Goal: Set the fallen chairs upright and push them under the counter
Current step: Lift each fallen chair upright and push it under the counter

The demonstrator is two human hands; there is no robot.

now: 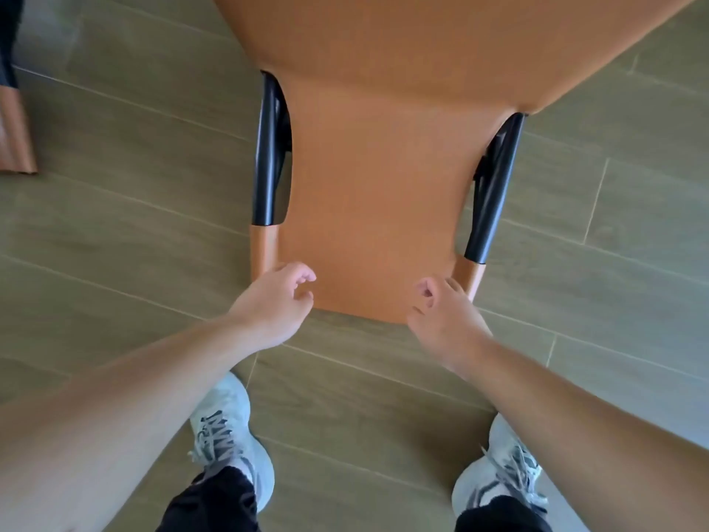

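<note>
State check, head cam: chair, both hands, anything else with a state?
chair: lying on the floor, backrest end toward the person, not yet upright
left hand: fingers loosely curled at the backrest's top edge, holding nothing
right hand: fingers loosely curled at the same edge, holding nothing
second chair: only a brown part shows at the left edge; state unclear

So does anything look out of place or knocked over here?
Yes. The orange chair lies flat on the wooden floor, backrest toward the person's feet, not upright. The left hand and right hand hover at its near edge, fingers loosely curled, gripping nothing.
</note>
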